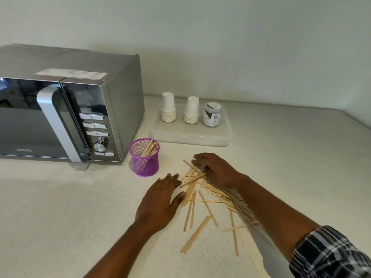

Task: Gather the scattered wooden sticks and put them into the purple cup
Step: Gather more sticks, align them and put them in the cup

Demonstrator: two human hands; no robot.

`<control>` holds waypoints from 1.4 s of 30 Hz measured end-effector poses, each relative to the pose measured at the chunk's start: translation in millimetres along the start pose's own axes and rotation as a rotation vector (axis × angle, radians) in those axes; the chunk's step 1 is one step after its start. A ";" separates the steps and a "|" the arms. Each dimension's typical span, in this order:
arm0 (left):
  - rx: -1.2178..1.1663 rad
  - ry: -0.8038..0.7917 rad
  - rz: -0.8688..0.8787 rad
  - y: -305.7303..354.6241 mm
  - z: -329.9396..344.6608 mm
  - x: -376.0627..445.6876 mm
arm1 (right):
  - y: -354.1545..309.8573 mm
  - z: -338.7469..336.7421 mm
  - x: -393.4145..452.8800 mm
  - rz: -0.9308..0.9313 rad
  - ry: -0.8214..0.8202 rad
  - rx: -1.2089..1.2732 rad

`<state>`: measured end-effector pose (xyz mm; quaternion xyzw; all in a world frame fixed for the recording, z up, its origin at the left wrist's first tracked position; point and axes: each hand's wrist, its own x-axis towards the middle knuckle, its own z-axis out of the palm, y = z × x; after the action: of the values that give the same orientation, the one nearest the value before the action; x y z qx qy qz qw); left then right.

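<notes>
Sticks (207, 207) under right grip (215, 170)

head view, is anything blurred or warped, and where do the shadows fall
Head view: the right hand and the wooden sticks under its forearm smear with motion blur; the left hand is sharper. Wide-angle warp bends the microwave edges. Soft, even light, faint shadows beside the purple cup; the microwave door shows reflections.

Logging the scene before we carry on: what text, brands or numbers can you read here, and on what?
Nothing legible.
Microwave: brand mark at lower left of door, blurred; button captions too small; top sticker washed out.
Jar on the tray: label print too small.
</notes>
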<state>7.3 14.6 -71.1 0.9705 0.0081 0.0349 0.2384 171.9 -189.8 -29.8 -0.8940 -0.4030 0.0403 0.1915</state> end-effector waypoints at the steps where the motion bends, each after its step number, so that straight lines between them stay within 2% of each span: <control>1: -0.003 -0.009 0.000 0.6 -0.8 -0.4 | 4.0 0.5 -8.3 -0.019 0.030 -0.005; 4: -0.024 -0.025 -0.010 1.5 -2.7 0.0 | 14.1 -3.7 -33.3 -0.060 0.054 -0.030; 7: -0.043 0.038 0.008 9.7 -6.2 8.5 | 26.0 -15.7 -53.4 -0.057 0.053 -0.006; 9: -0.065 0.078 0.066 20.4 -9.5 20.7 | 32.3 -22.3 -61.4 -0.013 0.145 0.066; 11: -0.082 0.052 0.113 33.1 -10.2 36.8 | 34.6 -24.7 -68.1 0.039 0.201 0.070; 13: -0.091 -0.050 0.126 44.3 -6.6 49.0 | 33.4 -19.9 -74.1 0.046 0.145 -0.026; 16: 0.038 -0.168 0.161 51.3 6.1 47.3 | 29.4 -11.3 -87.1 -0.020 0.101 -0.081; 19: 0.048 -0.112 0.171 54.0 14.9 28.3 | 28.1 -20.1 -110.8 -0.046 0.045 -0.003; 22: -0.049 -0.089 0.146 51.7 8.8 7.3 | 27.1 -37.9 -137.0 0.052 0.116 0.148; 24: -0.027 -0.030 0.123 47.6 -0.8 -8.3 | 25.6 -53.0 -152.3 0.237 0.033 0.094; 26: 0.041 -0.031 0.070 44.0 -6.7 -23.8 | 25.9 -63.6 -170.3 0.395 -0.169 -0.008; 28: 0.093 -0.116 -0.001 38.9 -9.9 -38.2 | 22.0 -63.4 -189.1 0.450 -0.323 -0.060; 30: 0.155 -0.175 -0.042 33.7 -9.9 -46.6 | 14.4 -53.0 -202.7 0.451 -0.362 -0.064; 37: 0.131 -0.073 -0.043 44.1 2.4 -44.8 | -3.9 -29.2 -205.4 0.469 -0.205 0.067; 42: 0.095 -0.017 -0.018 63.3 14.7 -28.5 | -22.2 -31.1 -181.2 0.484 0.022 0.222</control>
<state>-20.1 -49.1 -56.6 0.9809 0.0165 0.0243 0.1923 41.6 -319.4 -7.7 -0.9383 -0.1685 0.1192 0.2774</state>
